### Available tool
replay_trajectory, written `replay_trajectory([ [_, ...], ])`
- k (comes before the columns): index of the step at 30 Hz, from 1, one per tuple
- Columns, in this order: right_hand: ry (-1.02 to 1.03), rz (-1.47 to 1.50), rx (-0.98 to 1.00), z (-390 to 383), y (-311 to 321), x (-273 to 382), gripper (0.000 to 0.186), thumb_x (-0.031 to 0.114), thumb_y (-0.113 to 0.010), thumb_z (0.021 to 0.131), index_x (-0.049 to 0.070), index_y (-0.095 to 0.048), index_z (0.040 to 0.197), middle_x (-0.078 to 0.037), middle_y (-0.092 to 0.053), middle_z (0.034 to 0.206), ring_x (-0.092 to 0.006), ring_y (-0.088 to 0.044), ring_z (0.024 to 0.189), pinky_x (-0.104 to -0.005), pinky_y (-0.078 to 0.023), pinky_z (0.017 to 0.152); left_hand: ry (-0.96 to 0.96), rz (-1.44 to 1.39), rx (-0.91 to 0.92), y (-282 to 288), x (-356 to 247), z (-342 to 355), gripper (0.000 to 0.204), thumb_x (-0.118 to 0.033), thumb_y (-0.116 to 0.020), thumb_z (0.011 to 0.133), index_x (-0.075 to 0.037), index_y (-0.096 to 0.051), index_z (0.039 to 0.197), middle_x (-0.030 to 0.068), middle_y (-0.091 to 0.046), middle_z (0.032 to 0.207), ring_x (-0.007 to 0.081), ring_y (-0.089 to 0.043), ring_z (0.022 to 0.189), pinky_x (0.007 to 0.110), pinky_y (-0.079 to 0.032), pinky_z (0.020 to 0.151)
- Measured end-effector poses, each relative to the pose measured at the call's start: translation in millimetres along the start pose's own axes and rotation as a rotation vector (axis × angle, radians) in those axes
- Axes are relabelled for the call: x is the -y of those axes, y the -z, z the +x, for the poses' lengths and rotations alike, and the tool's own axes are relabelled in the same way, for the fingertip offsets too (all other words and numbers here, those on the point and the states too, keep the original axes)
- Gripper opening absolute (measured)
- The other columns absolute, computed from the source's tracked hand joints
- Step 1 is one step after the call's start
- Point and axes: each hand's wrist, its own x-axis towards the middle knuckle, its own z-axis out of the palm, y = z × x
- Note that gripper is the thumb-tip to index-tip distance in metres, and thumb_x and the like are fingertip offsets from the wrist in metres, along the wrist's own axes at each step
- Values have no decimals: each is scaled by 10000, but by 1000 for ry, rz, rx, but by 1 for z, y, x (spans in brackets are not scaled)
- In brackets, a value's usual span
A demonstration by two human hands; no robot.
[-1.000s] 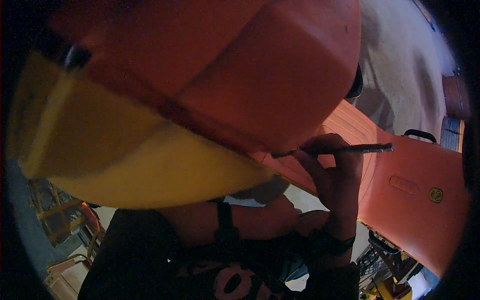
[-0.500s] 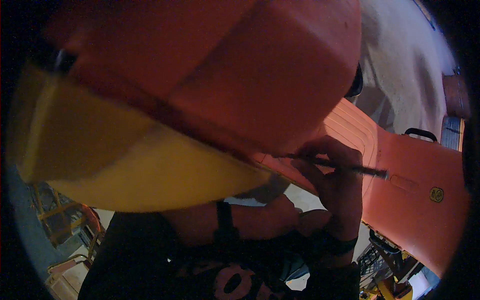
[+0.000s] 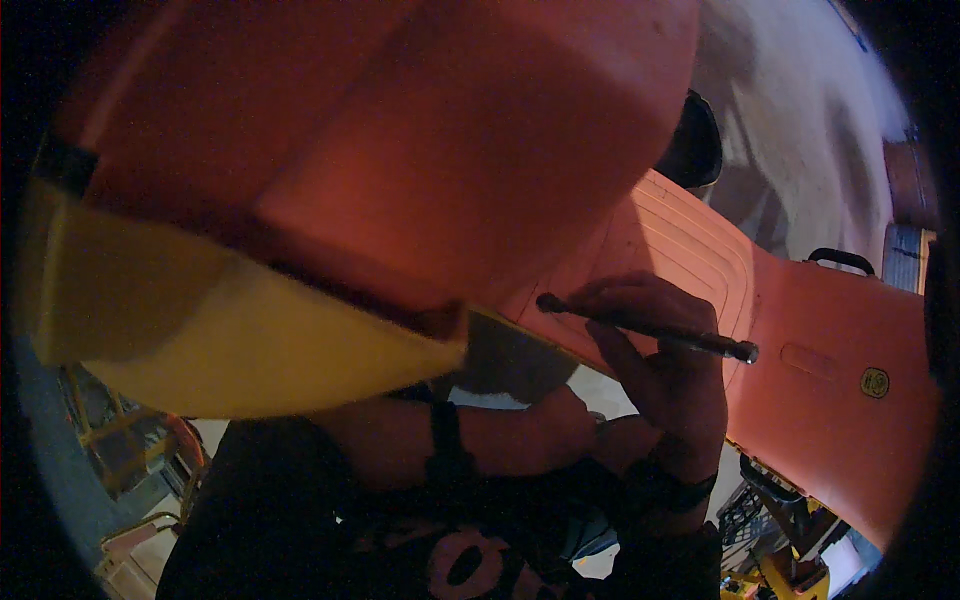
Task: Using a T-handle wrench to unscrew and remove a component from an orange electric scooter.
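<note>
My right hand (image 3: 655, 350) is closed around a slim dark metal rod-shaped tool (image 3: 690, 337). The tool has a rounded knob at its left end and a blunt right end, and points left over an orange-red moulded plastic panel (image 3: 700, 225). My left hand (image 3: 530, 428), beyond a black wristband, lies low beside my right wrist. Its fingers are dark and partly hidden, so their pose is unclear. Above and left of both hands, a large red plastic body (image 3: 480, 130) with a yellow lower part (image 3: 270, 350) fills much of the view, covering part of the panel.
A black carry handle (image 3: 842, 262) rises from the panel's far edge, and a dark round-ended piece (image 3: 693, 140) stands behind the red body. A folding chair (image 3: 140, 550) is at lower left. Yellow and black gear (image 3: 790, 575) sits below the panel at lower right.
The red body with its yellow part has shifted left in view, uncovering more of the panel and the tool's knobbed end. My right hand still grips the tool, its left end slightly raised.
</note>
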Motion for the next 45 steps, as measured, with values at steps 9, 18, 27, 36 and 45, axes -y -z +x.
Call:
replay_trajectory([
  [9,79,72,63,4,0,4,270,-29,-582,778,33,-647,1032,-146,-648,1020,-295,-643,932,-352,-517,768,-62,388,138,13,-5,-8,356,-335,-464,906,-44,-633,788,130,-638,730,261,-607,646,398,-483,634],
  [18,40,51,66,3,5,8,235,-10,-593,762,25,-668,982,-149,-646,1013,-296,-638,938,-346,-517,774,69,153,-99,65,-77,-25,337,-363,-491,885,-65,-643,847,152,-651,819,285,-625,743,404,-483,706],
  [27,33,26,72,3,5,7,222,19,-608,759,47,-672,970,-133,-650,986,-310,-637,896,-356,-513,754,131,-10,-39,52,-61,-22,282,-346,-533,858,-88,-639,904,117,-656,878,256,-620,820,398,-472,764],
  [36,13,5,83,2,2,5,269,11,-613,720,43,-666,982,-140,-655,975,-306,-646,880,-354,-517,736,-230,238,38,-21,23,10,308,-162,-418,870,-21,-508,1128,193,-547,1093,243,-556,969,447,-538,715],
  [45,15,48,98,5,1,9,272,19,-629,703,30,-662,972,-134,-658,934,-282,-653,834,-341,-516,710,-122,-126,-188,-24,30,9,190,-194,-465,870,-86,-622,880,94,-641,816,198,-596,695,355,-478,657],
])
